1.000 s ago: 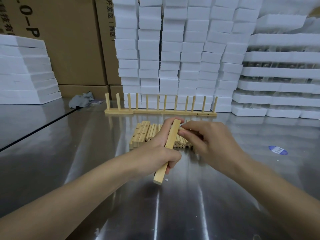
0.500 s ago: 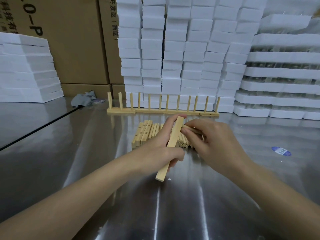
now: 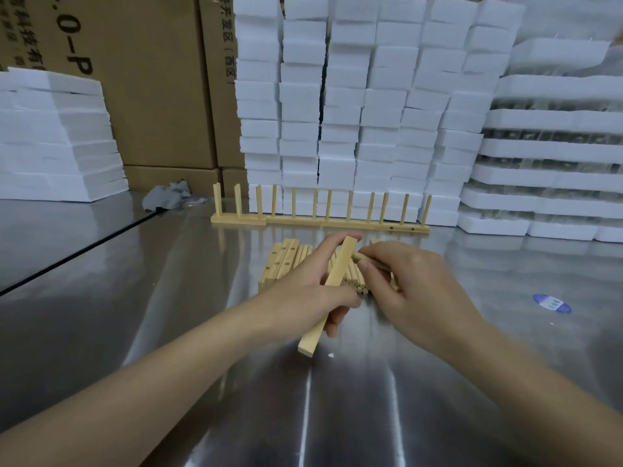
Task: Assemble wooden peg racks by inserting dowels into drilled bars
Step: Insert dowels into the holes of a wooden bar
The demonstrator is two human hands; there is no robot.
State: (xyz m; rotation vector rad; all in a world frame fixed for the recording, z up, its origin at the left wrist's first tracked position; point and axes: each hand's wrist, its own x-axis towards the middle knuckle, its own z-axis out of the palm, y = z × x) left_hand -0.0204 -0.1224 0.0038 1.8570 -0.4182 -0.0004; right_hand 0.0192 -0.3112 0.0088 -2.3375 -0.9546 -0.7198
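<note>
My left hand (image 3: 313, 298) grips a smooth, square-edged wooden bar (image 3: 338, 273), tilted over the near edge of the loose pile (image 3: 286, 264) of pale drilled bars and dowels. My right hand (image 3: 414, 288) pinches a slim round dowel (image 3: 359, 257) at the bar's far end.

A single wide-angle view sits on the person's head and faces forward and down over the table (image 3: 101, 315). Both forearms enter from the lower corners and run up toward mid-frame, where the left hand (image 3: 303, 298) and right hand (image 3: 414, 288) meet close to the lens, holding the bar (image 3: 341, 264) and dowel (image 3: 358, 256) just above centre. The racks (image 3: 337, 223) stand farther off across the table. Beyond them, foam stacks (image 3: 371, 112) and cartons (image 3: 151, 96) fill the upper half. The lens bows straight lines toward the frame's edges.
</note>
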